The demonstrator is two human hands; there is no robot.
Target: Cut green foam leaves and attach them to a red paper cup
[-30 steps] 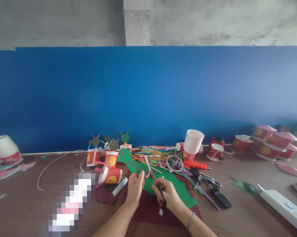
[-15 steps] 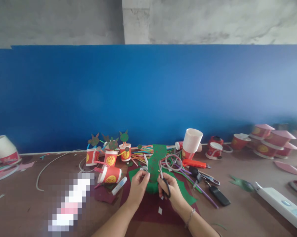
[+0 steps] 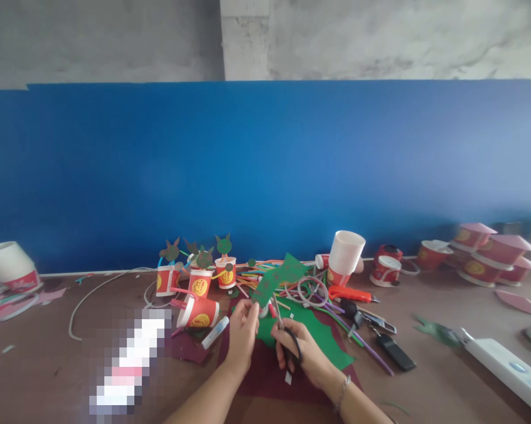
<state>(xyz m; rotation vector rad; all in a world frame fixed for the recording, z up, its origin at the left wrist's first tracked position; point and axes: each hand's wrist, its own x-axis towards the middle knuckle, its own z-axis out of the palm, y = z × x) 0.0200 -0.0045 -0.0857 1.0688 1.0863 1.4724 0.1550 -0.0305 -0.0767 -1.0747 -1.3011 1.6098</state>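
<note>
A strip of green paper [image 3: 279, 279] with darker markings is pinched in my left hand [image 3: 244, 330] and slants up to the right. My right hand [image 3: 298, 347] grips black-handled scissors [image 3: 297, 346], their blades pointing up beside the strip and apart from it. Under my hands lie a larger green sheet [image 3: 322, 335] and a dark red sheet [image 3: 265, 377]. A white glue stick [image 3: 215, 333] rests left of my left hand. Just behind the scissors is a small white and red item, partly hidden.
Red paper cups with green animal heads [image 3: 200, 281] stand at back left, one cup [image 3: 202, 312] on its side. Beyond my hands lie coloured pipe cleaners, a cup stack [image 3: 346, 253], an orange utility knife [image 3: 350, 294] and keys [image 3: 351, 311]. A white power strip [image 3: 504, 365] lies right.
My left hand has lifted and turned the green strip, which now tilts right instead of standing upright. The scissors have moved slightly down and left, away from the strip.
</note>
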